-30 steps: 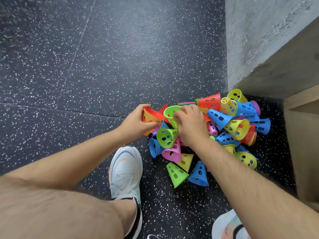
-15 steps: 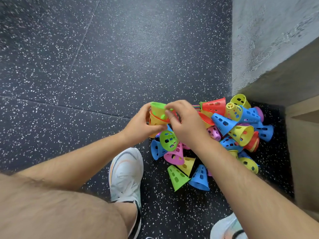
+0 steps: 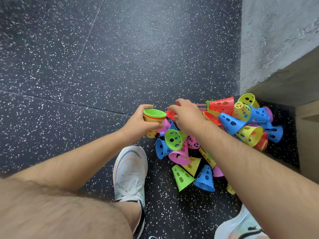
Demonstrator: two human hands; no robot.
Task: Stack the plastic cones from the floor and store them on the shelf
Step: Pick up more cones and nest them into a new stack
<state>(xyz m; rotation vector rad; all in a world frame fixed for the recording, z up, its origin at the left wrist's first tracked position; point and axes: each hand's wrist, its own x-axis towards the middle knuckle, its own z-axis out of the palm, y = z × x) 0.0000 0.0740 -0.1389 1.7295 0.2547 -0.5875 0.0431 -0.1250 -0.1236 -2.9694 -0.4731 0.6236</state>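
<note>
Rightward since the earlier frame, the right hand has left the stack. The left hand grips the nested stack of yellow, red and green perforated plastic cones above the speckled black rubber floor. The right hand's fingers curl down over a red plastic cone, but I cannot tell whether they pinch it. The heap of loose multicoloured cones lies just right.

Cones: moulded plastic, smooth, slight gloss, holes punched through walls. Stack: same plastic, rims smooth and shiny. Floor: dark rubber-like tile, matt, fine-grained, white flecks. Wall: grey plaster or concrete, rough, matt. Shelf: pale wood board, matt, smooth. Shoe: white woven cloth, matt.
</note>
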